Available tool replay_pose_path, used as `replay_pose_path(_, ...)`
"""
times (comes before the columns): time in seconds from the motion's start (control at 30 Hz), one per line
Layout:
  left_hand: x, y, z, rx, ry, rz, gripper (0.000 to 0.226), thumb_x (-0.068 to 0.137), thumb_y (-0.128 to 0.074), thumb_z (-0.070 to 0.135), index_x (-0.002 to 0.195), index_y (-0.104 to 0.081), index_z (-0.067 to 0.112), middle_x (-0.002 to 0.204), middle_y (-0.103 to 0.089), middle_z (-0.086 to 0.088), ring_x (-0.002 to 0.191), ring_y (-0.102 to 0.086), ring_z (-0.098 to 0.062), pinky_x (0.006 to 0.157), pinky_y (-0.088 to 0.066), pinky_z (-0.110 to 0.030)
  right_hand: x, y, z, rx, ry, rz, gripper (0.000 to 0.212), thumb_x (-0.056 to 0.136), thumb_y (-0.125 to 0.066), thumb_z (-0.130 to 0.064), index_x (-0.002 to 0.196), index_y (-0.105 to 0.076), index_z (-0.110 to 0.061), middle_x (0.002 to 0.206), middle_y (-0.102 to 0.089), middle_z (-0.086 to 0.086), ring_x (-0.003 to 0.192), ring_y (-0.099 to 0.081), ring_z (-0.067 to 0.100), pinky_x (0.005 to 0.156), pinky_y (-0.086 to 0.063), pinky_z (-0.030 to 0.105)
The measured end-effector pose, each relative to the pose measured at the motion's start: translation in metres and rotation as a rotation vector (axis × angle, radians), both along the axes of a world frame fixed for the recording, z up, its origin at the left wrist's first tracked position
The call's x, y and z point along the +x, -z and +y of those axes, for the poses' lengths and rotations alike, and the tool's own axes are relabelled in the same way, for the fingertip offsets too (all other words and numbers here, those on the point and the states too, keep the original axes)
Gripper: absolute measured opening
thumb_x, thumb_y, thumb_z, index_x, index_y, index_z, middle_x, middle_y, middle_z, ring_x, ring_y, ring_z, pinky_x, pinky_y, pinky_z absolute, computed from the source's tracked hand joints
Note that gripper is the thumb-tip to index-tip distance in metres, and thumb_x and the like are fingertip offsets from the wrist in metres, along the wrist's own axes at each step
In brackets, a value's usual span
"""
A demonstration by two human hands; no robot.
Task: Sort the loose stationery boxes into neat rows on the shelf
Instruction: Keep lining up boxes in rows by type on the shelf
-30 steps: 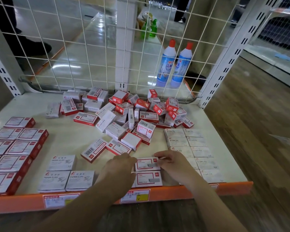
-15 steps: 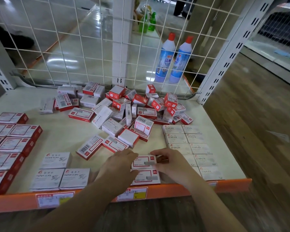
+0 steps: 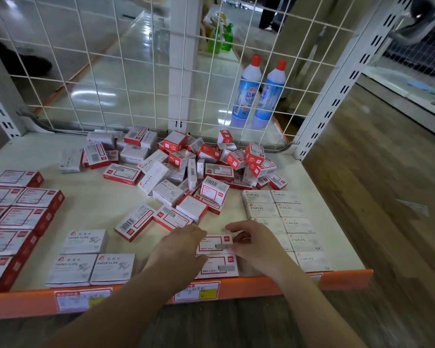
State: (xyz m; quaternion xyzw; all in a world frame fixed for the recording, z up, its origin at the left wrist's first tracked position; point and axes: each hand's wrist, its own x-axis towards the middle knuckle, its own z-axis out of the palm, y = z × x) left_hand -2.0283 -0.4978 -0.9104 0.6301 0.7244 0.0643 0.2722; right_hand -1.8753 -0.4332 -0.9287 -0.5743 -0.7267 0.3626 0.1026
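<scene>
Cream shelf [image 3: 86,204] with an orange front edge carries the boxes. I see a red-bordered box [image 3: 215,243] lying flat near the front, its long axis running left to right. My right hand [image 3: 255,243] pinches its right end; my left hand [image 3: 180,249] rests on its left end with fingers fairly straight. Another such box [image 3: 217,266] lies just in front, parallel. Behind them sits a loose pile [image 3: 196,167].
</scene>
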Motion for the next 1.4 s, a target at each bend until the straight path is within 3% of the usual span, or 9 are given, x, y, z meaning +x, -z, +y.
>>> replay_pose_path(0.2,-0.008,-0.008,0.0,0.049,-0.05,0.001,0.046,0.093,-0.048,0.037,0.138,-0.036,0.032,0.143,-0.039,0.011,0.128,-0.04,-0.014,0.1,-0.044,-0.032,-0.012,-0.01,0.017,0.159,0.097,0.047,0.037,0.09,-0.057,-0.017,0.127,-0.053,-0.019,0.115,-0.059,-0.002,0.092,-0.053,0.006,0.079,-0.041,0.014)
replay_pose_path(0.47,-0.024,-0.014,0.004,0.038,-0.119,-0.082,0.037,0.096,-0.044,0.031,0.133,-0.041,0.036,0.133,-0.051,0.01,0.114,-0.052,-0.01,0.07,-0.044,-0.015,-0.038,-0.015,0.041,0.234,0.1,0.068,0.039,0.09,-0.057,-0.029,0.127,-0.049,-0.021,0.122,-0.056,-0.004,0.113,-0.052,0.014,0.09,-0.041,0.028)
replay_pose_path(0.53,-0.028,-0.018,0.003,0.039,-0.138,-0.103,0.036,0.097,-0.042,0.029,0.133,-0.041,0.034,0.133,-0.052,0.008,0.114,-0.052,-0.01,0.072,-0.044,-0.016,-0.04,-0.013,0.045,0.243,0.091,0.065,0.033,0.09,-0.058,-0.028,0.121,-0.053,-0.019,0.118,-0.06,-0.003,0.108,-0.055,0.014,0.088,-0.043,0.028)
replay_pose_path(0.67,-0.037,-0.019,-0.001,0.048,-0.164,-0.123,0.034,0.097,-0.042,0.03,0.13,-0.044,0.034,0.134,-0.051,0.008,0.117,-0.05,-0.011,0.084,-0.048,-0.024,-0.044,-0.012,0.047,0.265,0.131,0.069,0.025,0.091,-0.058,-0.023,0.114,-0.056,-0.014,0.111,-0.062,-0.002,0.091,-0.051,0.007,0.076,-0.038,0.021)
replay_pose_path(0.93,-0.048,-0.018,-0.003,0.042,-0.186,-0.125,0.031,0.095,-0.045,0.029,0.126,-0.048,0.036,0.131,-0.052,0.01,0.11,-0.052,-0.009,0.057,-0.039,-0.009,-0.046,-0.022,0.032,0.325,0.199,0.194,0.027,0.094,-0.051,-0.019,0.12,-0.055,-0.012,0.097,-0.052,-0.008,0.086,-0.047,0.004,0.063,-0.032,0.006)
replay_pose_path(1.03,-0.05,-0.021,-0.003,0.069,-0.196,-0.159,0.032,0.096,-0.045,0.031,0.128,-0.047,0.034,0.127,-0.055,0.009,0.096,-0.049,-0.005,0.064,-0.041,-0.014,-0.045,-0.033,0.02,0.308,0.165,0.27,0.028,0.094,-0.051,-0.017,0.12,-0.057,-0.012,0.096,-0.052,-0.01,0.089,-0.05,0.005,0.068,-0.037,0.007)
replay_pose_path(1.13,-0.049,-0.027,-0.002,0.08,-0.212,-0.22,0.037,0.096,-0.044,0.034,0.132,-0.042,0.034,0.123,-0.057,0.009,0.091,-0.044,-0.004,0.068,-0.041,-0.017,-0.044,-0.043,0.008,0.282,0.1,0.338,0.015,0.093,-0.051,-0.015,0.103,-0.062,-0.018,0.088,-0.057,-0.013,0.087,-0.055,0.007,0.075,-0.043,0.015)
replay_pose_path(1.23,-0.046,-0.034,-0.003,0.08,-0.245,-0.324,0.04,0.096,-0.042,0.037,0.136,-0.038,0.035,0.126,-0.055,0.009,0.085,-0.047,-0.002,0.049,-0.035,-0.008,-0.043,-0.048,-0.005,0.229,0.057,0.392,0.015,0.093,-0.049,-0.015,0.088,-0.061,-0.022,0.087,-0.064,-0.007,0.087,-0.06,0.013,0.079,-0.051,0.032)
replay_pose_path(1.4,-0.044,-0.037,-0.006,0.093,-0.269,-0.481,0.039,0.095,-0.047,0.033,0.134,-0.044,0.03,0.12,-0.061,0.007,0.074,-0.056,0.0,0.047,-0.037,-0.007,-0.047,-0.048,-0.016,0.228,0.05,0.43,0.019,0.093,-0.048,-0.016,0.09,-0.066,-0.01,0.086,-0.067,0.003,0.084,-0.062,0.019,0.078,-0.053,0.041)
